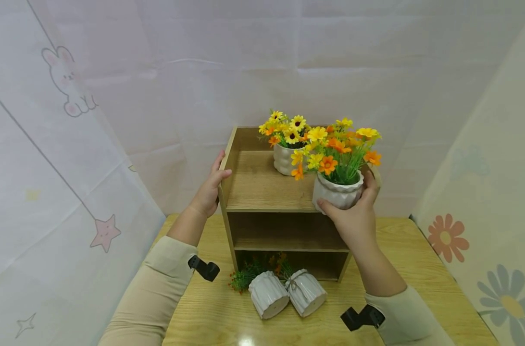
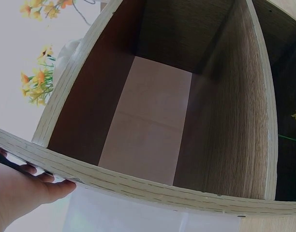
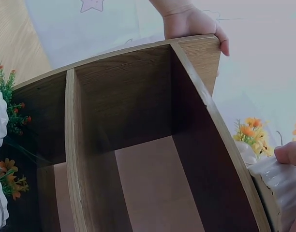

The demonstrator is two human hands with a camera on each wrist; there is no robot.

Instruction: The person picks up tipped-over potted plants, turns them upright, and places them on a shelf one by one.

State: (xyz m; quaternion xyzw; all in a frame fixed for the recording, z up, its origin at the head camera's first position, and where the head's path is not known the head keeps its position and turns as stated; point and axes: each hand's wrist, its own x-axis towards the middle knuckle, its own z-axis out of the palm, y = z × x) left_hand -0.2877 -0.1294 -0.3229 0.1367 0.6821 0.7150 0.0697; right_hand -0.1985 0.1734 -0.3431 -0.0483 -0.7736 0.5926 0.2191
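My right hand grips a ribbed white flowerpot with orange and yellow artificial flowers, thumb in front and fingers round its right side. This pot is at the front right corner of the top of a small wooden shelf. In the right wrist view, the white pot overlaps the top board's edge. My left hand holds the shelf's left side panel, thumb over its edge and fingers along the outside. Farther back on the top board stands a cream bubbled pot with yellow and orange flowers.
Two white pots lie tipped before the lowest compartment: one with green sprigs, the other with a twine bow and orange flowers. The shelf stands on a wooden table. Printed cloth hangs behind and at both sides.
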